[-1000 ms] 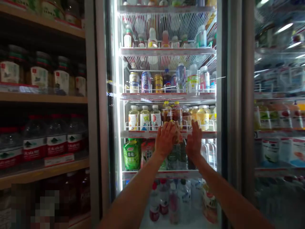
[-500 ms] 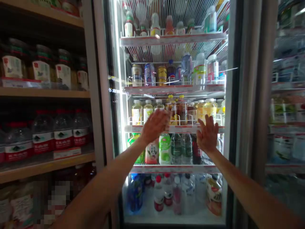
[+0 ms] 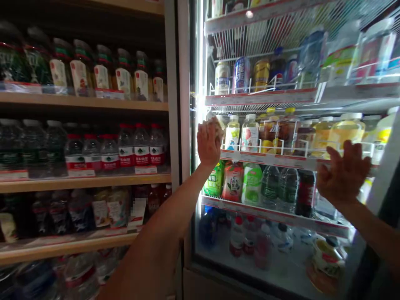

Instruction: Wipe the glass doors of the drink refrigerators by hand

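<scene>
My left hand (image 3: 208, 143) is raised at the left side of the glass door of a lit drinks fridge. Its fingers lie over a pale crumpled piece (image 3: 218, 126) that looks like a cloth, partly hidden by the hand. My right hand (image 3: 343, 173) is lifted at the right part of the door, fingers spread, holding nothing. Beyond the glass, between the hands, a shelf edge (image 3: 271, 159) carries juice and tea bottles. Below it stand a red-labelled bottle (image 3: 233, 181), a green one (image 3: 252, 183) and dark-looking clear bottles.
Left of the fridge, wooden shelves (image 3: 93, 183) hold rows of water bottles with red caps (image 3: 142, 146) and jars with white labels (image 3: 103, 77). A grey upright post (image 3: 176, 104) divides the shelves from the fridge. A large tub-like container (image 3: 326, 264) stands at the fridge bottom.
The view has turned left and come closer, bringing in more of the wooden shelves. My left hand has moved across to the door's left side, away from my right hand, which stays spread.
</scene>
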Demonstrator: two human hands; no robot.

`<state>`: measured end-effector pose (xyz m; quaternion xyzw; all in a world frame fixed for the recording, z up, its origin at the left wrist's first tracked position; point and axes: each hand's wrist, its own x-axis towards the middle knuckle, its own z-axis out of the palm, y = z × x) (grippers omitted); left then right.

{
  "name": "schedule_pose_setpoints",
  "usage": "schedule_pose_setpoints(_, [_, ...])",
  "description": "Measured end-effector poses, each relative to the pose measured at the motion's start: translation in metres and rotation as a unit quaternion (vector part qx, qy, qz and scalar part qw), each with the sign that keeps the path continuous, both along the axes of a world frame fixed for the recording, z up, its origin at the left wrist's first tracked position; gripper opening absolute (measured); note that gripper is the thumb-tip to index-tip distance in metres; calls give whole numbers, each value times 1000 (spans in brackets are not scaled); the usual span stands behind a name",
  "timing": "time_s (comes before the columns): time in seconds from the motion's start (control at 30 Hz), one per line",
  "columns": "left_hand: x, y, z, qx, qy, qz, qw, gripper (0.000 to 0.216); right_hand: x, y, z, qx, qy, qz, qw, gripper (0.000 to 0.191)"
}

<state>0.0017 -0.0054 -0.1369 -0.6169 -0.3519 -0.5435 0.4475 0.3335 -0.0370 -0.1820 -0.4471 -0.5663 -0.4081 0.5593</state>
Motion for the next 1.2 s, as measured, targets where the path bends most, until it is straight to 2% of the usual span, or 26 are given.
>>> schedule_pose_setpoints(0.07, [2, -2, -9, -5, 106, -18, 994, 57, -1, -2, 0, -5, 0, 2, 1000, 55])
schedule_pose_setpoints(0.13, [5, -3, -19, -7, 238, -41, 970, 54, -2, -3, 1, -10, 0, 5, 1000, 55])
schedule_pose_setpoints(0.17, [5, -3, -20, -7, 252, -43, 967, 53, -3, -4, 1, -11, -1, 6, 1000, 55])
schedule_pose_setpoints(0.23, [-2, 0, -17, -10, 171, -33, 985, 54, -3, -4, 1, -9, -1, 9, 1000, 55])
schedule_pose_setpoints(0.3, [-10, 2, -12, -10, 1, -11, 1000, 58, -2, -4, 1, -4, -2, 11, 1000, 55])
schedule_pose_setpoints(0.33, [-12, 3, -12, -8, -50, -6, 999, 59, -1, -3, 0, -3, -2, 10, 1000, 55])
schedule_pose_setpoints(0.37, [-12, 3, -15, -7, -51, -7, 999, 60, -1, -2, 0, -3, -3, 9, 1000, 55])
schedule_pose_setpoints(0.4, [-10, 2, -20, -9, -5, -12, 1000, 60, 0, -2, 0, -3, -4, 9, 1000, 55])
schedule_pose_setpoints(0.43, [-7, 0, -25, -13, 84, -20, 996, 59, 1, -1, -1, -1, -5, 9, 1000, 55])
schedule_pose_setpoints(0.5, [-3, -1, -32, -19, 258, -35, 965, 58, 2, 0, -1, 0, -8, 9, 1000, 54])
schedule_pose_setpoints(0.53, [-5, -1, -31, -17, 277, -36, 960, 58, 2, 0, -1, 2, -10, 10, 1000, 54])
schedule_pose_setpoints(0.57, [-8, 0, -27, -10, 247, -34, 968, 58, 2, 0, -1, 3, -12, 10, 1000, 54])
schedule_pose_setpoints(0.67, [-18, 4, -11, 27, 19, -20, 999, 62, 2, 0, -1, 0, -13, 7, 1000, 56])
schedule_pose_setpoints(0.7, [-19, 5, -10, 37, -22, -17, 999, 62, 2, 1, -1, -1, -11, 7, 1000, 56])
schedule_pose_setpoints(0.73, [-17, 4, -12, 41, -19, -17, 999, 62, 3, 1, -2, 0, -10, 9, 1000, 56])
schedule_pose_setpoints(0.77, [-14, 2, -17, 38, 29, -18, 999, 62, 4, 2, -2, 2, -10, 10, 1000, 57])
schedule_pose_setpoints(0.8, [-10, 0, -24, 24, 119, -21, 992, 61, 4, 2, -2, 4, -12, 11, 1000, 57])
schedule_pose_setpoints(0.87, [-5, -4, -35, -19, 323, -28, 946, 59, 4, 3, -2, 8, -16, 15, 1000, 58])
schedule_pose_setpoints(0.9, [-5, -6, -37, -35, 360, -27, 932, 59, 3, 2, -2, 7, -18, 17, 1000, 58])
schedule_pose_setpoints(0.93, [-6, -6, -35, -45, 337, -21, 940, 59, 2, 1, -2, 4, -17, 18, 1000, 57])
schedule_pose_setpoints(1.0, [-9, -4, -28, -42, 156, -3, 987, 59, -1, -1, -1, -4, -3, 17, 1000, 56])
schedule_pose_setpoints(1.03, [-10, -3, -25, -36, 63, 6, 997, 60, -2, -3, -1, -9, 5, 16, 1000, 55])
schedule_pose_setpoints(1.07, [-9, -3, -24, -30, 22, 10, 999, 61, -3, -4, 0, -14, 11, 13, 1000, 55])
schedule_pose_setpoints(1.1, [-7, -3, -25, -25, 46, 5, 999, 61, -4, -5, 0, -17, 13, 10, 1000, 55])
schedule_pose_setpoints(1.13, [-5, -4, -27, -20, 130, -7, 991, 61, -4, -5, 0, -18, 12, 9, 1000, 55])
schedule_pose_setpoints(1.2, [0, -7, -33, -7, 335, -38, 941, 57, -3, -5, 0, -16, 3, 10, 1000, 55])
